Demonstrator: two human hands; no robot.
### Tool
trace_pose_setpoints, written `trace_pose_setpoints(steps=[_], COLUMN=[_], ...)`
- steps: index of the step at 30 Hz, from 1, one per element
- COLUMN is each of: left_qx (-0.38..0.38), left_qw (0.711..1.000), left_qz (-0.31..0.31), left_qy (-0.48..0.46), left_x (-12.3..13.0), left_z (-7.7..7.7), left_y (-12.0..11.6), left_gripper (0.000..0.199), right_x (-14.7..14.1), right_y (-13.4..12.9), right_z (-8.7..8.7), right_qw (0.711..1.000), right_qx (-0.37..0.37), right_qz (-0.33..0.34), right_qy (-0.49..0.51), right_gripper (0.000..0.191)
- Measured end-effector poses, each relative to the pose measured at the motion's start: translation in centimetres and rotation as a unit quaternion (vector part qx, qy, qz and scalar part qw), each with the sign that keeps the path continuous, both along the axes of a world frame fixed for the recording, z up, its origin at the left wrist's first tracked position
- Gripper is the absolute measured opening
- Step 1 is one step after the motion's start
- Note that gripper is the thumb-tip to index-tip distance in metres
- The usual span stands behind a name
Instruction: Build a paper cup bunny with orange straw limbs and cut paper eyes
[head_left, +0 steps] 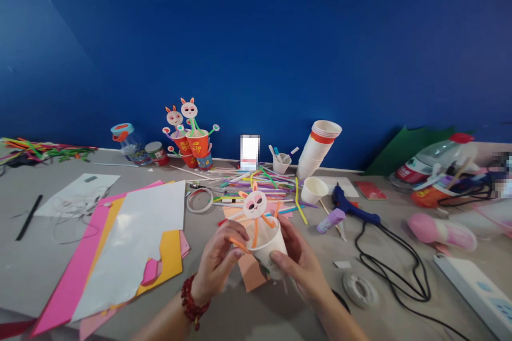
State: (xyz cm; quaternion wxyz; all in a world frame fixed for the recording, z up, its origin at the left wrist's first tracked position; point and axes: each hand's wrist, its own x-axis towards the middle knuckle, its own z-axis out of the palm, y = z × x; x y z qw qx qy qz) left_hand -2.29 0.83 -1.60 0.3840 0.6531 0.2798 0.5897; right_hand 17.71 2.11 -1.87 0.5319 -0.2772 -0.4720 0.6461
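Observation:
A white paper cup (269, 248) is tilted between my two hands near the middle of the table. Out of it rises a white rabbit face (255, 204) with orange ears, along with bent orange straws (256, 232). My right hand (298, 261) is wrapped round the cup's right side, thumb on its front. At the cup's left rim, my left hand (224, 253) pinches the end of an orange straw (239, 245) that hangs over the edge. Orange paper (251, 273) lies beneath the cup.
Coloured sheets (132, 240) cover the left. Behind my hands are scattered straws (240, 181), tape (200, 200), an upright white cup (314, 190) and stacked cups (316, 152). Finished rabbit cups (197, 144) stand behind left. A glue gun (354, 208) with a looping cable, glue stick (331, 220) and power strip (476, 293) lie right.

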Motion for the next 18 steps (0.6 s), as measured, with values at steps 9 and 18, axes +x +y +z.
trace_pose_setpoints(steps=[9, 18], left_qx=[-0.001, -0.016], left_qw=[0.999, 0.998], left_qz=[0.026, 0.063], left_qy=[0.019, -0.003], left_x=[-0.1, 0.2], left_z=[-0.1, -0.9], left_y=[0.1, 0.2], left_gripper=[0.016, 0.015], right_x=[-0.1, -0.5], right_y=[-0.2, -0.6], right_z=[0.0, -0.2], right_qw=[1.0, 1.0], right_qx=[-0.009, 0.004], right_qz=[0.01, 0.003], right_qy=[-0.01, -0.006], right_gripper=[0.087, 0.093])
